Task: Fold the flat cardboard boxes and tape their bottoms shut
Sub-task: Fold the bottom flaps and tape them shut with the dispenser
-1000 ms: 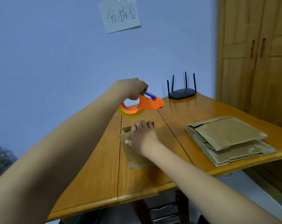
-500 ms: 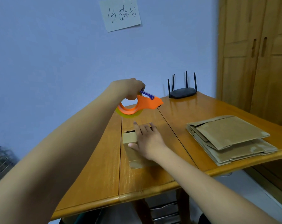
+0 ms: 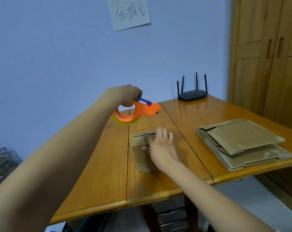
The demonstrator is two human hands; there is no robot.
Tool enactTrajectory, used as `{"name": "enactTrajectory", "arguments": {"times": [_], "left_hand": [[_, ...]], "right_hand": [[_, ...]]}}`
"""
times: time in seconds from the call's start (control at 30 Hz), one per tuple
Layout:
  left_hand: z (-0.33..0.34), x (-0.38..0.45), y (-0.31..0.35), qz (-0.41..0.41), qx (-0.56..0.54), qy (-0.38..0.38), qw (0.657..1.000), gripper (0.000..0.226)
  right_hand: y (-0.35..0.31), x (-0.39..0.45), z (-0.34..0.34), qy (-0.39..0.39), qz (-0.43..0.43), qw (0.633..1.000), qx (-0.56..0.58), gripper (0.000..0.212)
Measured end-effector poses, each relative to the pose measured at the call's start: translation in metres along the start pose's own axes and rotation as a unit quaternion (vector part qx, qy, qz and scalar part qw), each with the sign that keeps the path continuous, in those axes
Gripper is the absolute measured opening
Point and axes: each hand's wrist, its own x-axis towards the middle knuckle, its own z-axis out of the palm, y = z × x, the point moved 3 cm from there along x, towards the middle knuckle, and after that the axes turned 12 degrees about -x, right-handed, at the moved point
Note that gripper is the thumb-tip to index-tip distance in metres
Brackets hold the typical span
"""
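Left hand (image 3: 125, 96) grips one tape dispenser (image 3: 138, 111); right hand (image 3: 160, 144), fingers straight, presses one folded box (image 3: 140, 154).

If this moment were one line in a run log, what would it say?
step: taping box bottom | left hand: grips tape dispenser, held above table | right hand: flat on folded box | flat boxes: stacked at right

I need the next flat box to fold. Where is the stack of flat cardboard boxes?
In the head view, the stack of flat cardboard boxes lies on the right part of the table, near its front edge, right of the right hand.
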Motion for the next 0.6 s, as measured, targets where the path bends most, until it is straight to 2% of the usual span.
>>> {"name": "enactTrajectory", "arguments": {"times": [0.13, 0.27, 0.47, 0.6], "left_hand": [[0.01, -0.012, -0.011, -0.013, -0.014, -0.008, 1.0, 0.042], [0.023, -0.025, -0.023, -0.029, -0.029, -0.018, 0.999, 0.042], [0.041, -0.034, -0.034, -0.04, -0.061, -0.019, 0.997, 0.041], [0.054, -0.038, -0.041, -0.035, -0.072, -0.018, 0.997, 0.043]], "right_hand": [[-0.002, -0.005, 0.001, -0.011, 0.059, 0.998, 0.004, 0.043], [0.0, -0.005, 0.0, -0.016, 0.082, 0.996, 0.019, 0.039], [0.001, -0.005, -0.003, -0.046, 0.063, 0.996, 0.038, 0.044], [0.001, -0.006, -0.005, -0.025, 0.025, 0.999, 0.022, 0.046]]}}
